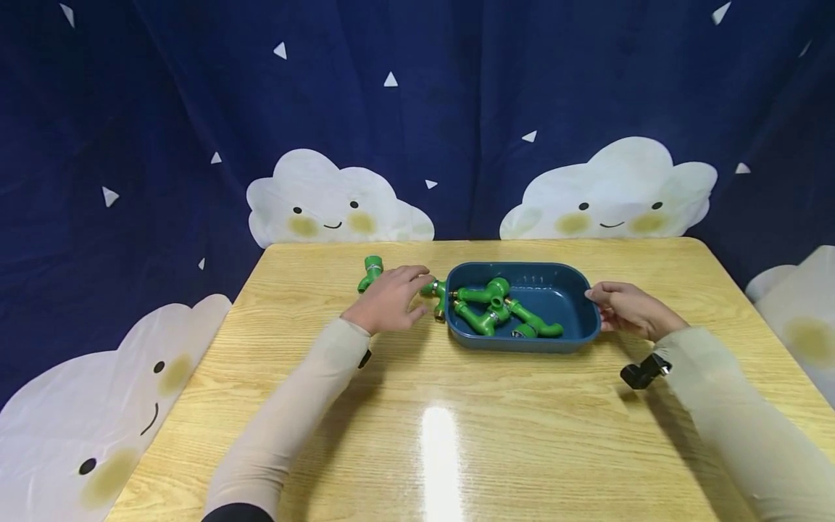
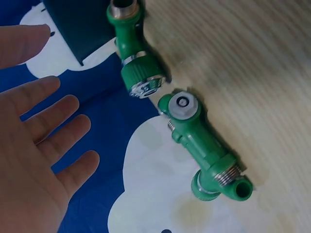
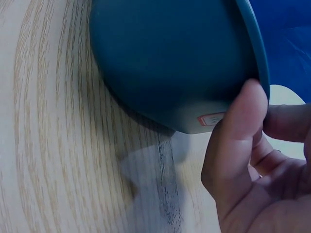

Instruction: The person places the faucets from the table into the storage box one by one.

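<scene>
My right hand (image 1: pixel 629 310) grips the right end of a dark blue plastic basin (image 1: pixel 522 344), thumb over the rim, as the right wrist view shows of the basin wall (image 3: pixel 165 58). Several green tap fittings (image 1: pixel 479 295) with brass threads lie inside it. My left hand (image 1: pixel 389 297) is held over the table at the basin's left, fingers spread and holding nothing. Outside the basin, one green tap fitting (image 1: pixel 440 288) lies against its left end. Another green tap fitting (image 2: pixel 204 145), with a grey hexagonal cap, lies farther left, partly hidden behind my left hand in the head view.
The wooden table (image 1: pixel 522 420) carries the basin towards its far edge. Behind it hangs a navy curtain (image 1: pixel 443 109) printed with white clouds and triangles. A small black camera (image 1: pixel 646 372) sits on my right wrist.
</scene>
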The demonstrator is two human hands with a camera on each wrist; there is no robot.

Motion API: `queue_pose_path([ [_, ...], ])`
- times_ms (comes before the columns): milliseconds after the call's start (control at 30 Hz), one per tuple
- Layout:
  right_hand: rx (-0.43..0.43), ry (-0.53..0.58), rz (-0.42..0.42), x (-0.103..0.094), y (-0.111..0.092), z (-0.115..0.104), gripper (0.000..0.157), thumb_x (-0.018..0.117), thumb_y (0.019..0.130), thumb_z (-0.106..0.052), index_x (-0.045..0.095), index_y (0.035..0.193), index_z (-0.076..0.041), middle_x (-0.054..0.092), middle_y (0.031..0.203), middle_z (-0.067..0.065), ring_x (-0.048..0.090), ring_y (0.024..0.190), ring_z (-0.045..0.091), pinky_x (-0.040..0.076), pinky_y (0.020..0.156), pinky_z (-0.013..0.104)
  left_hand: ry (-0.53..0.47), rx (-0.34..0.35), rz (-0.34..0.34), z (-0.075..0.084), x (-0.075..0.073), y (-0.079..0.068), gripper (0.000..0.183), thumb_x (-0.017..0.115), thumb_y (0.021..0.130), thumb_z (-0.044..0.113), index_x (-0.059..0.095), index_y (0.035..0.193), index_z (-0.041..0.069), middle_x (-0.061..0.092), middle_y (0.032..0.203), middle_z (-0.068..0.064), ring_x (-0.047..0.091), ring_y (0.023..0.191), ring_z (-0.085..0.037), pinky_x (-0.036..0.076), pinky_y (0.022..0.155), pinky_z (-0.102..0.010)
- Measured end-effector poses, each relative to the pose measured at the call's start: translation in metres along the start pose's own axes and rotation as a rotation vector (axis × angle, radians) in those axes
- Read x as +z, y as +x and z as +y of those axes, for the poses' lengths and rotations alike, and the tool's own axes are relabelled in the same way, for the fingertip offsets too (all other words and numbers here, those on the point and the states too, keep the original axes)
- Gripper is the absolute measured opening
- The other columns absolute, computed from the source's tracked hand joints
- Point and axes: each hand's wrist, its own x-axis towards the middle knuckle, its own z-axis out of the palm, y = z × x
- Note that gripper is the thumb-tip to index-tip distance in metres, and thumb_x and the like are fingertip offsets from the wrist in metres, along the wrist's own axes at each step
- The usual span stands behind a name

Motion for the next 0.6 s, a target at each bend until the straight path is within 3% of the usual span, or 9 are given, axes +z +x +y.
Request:
queue_pose_path([
  [200, -0.009, 0.007, 0.007, -0.001, -0.002, 0.001, 0.025, 0.044, 0.106, -0.027, 0.053, 0.086, -0.016, 0.052, 0.072, -0.005, 0.054, 0.061, 0.005, 0.054, 0.058, 0.02, -0.033, -0.022, -0.053, 0.002, 0.01, 0.011, 0.062, 0.064, 0.093, 0.036, 0.048, 0.147, 0.011, 0.042, 0.156, -0.012, 0.04, 0.145, -0.032, 0.033, 0.119, -0.052],
  [400, -0.008, 0.008, 0.01, 0.0, 0.0, 0.002, 0.025, 0.043, 0.106, -0.026, 0.053, 0.085, -0.016, 0.049, 0.07, -0.005, 0.053, 0.059, 0.005, 0.054, 0.058, 0.019, -0.006, -0.049, -0.134, 0.0, 0.018, 0.025, 0.07, 0.063, 0.092, 0.045, 0.042, 0.151, 0.013, 0.034, 0.161, -0.011, 0.035, 0.148, -0.031, 0.032, 0.12, -0.051],
  [600, -0.007, 0.012, 0.019, 0.001, 0.001, 0.002, 0.025, 0.043, 0.106, -0.025, 0.053, 0.085, -0.016, 0.051, 0.07, -0.005, 0.054, 0.059, 0.005, 0.054, 0.057, 0.019, -0.014, -0.07, -0.142, -0.004, 0.02, 0.03, 0.074, 0.065, 0.089, 0.045, 0.041, 0.152, 0.014, 0.033, 0.161, -0.011, 0.034, 0.149, -0.031, 0.031, 0.121, -0.05],
])
